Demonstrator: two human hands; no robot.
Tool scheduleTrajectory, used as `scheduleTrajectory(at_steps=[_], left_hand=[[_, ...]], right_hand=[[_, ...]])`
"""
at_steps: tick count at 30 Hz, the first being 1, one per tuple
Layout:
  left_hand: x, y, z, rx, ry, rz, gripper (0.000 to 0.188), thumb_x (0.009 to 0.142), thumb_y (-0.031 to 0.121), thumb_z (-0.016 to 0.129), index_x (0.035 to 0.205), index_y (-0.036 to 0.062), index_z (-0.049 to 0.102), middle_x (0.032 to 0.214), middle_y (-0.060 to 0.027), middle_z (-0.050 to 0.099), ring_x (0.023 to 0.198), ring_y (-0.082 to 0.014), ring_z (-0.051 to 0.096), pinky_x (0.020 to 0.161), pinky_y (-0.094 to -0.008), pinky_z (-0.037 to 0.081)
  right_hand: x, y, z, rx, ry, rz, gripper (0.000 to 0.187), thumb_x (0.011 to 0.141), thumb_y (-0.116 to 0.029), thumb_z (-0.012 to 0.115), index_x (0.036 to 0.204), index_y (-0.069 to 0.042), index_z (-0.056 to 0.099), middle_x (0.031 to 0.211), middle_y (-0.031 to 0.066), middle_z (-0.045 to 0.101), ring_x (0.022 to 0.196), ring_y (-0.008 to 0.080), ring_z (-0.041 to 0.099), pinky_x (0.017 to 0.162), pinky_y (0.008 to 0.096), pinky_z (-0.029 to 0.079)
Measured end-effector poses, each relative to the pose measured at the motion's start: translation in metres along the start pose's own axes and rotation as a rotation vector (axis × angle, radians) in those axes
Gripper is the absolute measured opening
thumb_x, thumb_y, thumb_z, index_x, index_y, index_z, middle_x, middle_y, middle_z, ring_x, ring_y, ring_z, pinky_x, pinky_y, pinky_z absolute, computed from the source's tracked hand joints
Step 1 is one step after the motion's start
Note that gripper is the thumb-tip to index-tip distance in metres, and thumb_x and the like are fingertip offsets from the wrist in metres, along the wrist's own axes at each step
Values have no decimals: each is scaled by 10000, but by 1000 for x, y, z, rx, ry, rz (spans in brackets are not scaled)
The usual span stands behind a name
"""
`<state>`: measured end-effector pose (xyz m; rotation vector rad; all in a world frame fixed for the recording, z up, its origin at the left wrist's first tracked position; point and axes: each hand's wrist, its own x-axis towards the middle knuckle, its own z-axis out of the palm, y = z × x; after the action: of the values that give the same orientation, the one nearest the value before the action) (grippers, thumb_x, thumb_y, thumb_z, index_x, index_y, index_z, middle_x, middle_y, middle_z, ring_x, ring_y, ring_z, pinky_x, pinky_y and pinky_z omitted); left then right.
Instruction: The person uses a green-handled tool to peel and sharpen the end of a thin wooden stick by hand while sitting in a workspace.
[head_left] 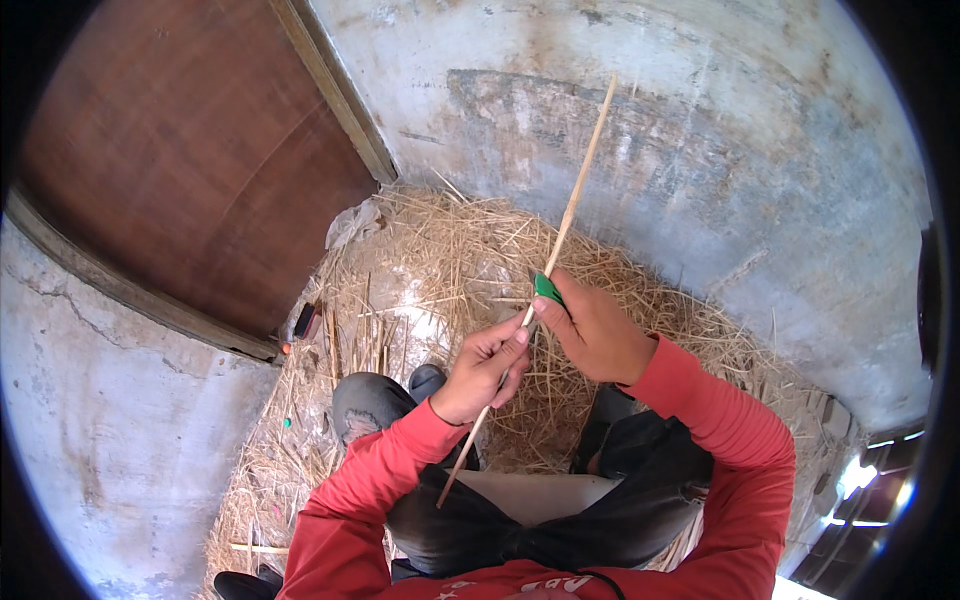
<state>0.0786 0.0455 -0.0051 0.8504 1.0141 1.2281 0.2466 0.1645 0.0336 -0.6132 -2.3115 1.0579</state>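
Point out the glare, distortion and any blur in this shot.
Head view: harsh glare through the gap at lower right; head view: door frame bowed by the fisheye, corners black; head view: stick, left hand and right hand show no obvious blur.

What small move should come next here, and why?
Perhaps slide the green tool along the pale stick toward its far end: the right grip holds the tool at the stick, while the left grip pinches it closer in, out of that path.
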Motion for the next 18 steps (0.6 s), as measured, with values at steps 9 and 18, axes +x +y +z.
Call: scheduleTrajectory(at_steps=[9,18], left_hand=[[-5,10,-18,63,30,-8,460,1090,201,482,1541,134,421,625,56,410,415,-32,355,391,-208,290],[-17,-1,-30,200,169,-50,459,1067,161,537,1498,27,458,618,81,401,484,-23,348,450,-220,305]], right_hand=[[7,5,3,-271,-86,-10,379,1033,-366,540,949,-8,631,631,223,574,569,429,590,545,503,447],[30,47,5,-441,-11,11,475,1036,-472,488,931,-46,672,599,182,578,548,403,590,542,496,464]])
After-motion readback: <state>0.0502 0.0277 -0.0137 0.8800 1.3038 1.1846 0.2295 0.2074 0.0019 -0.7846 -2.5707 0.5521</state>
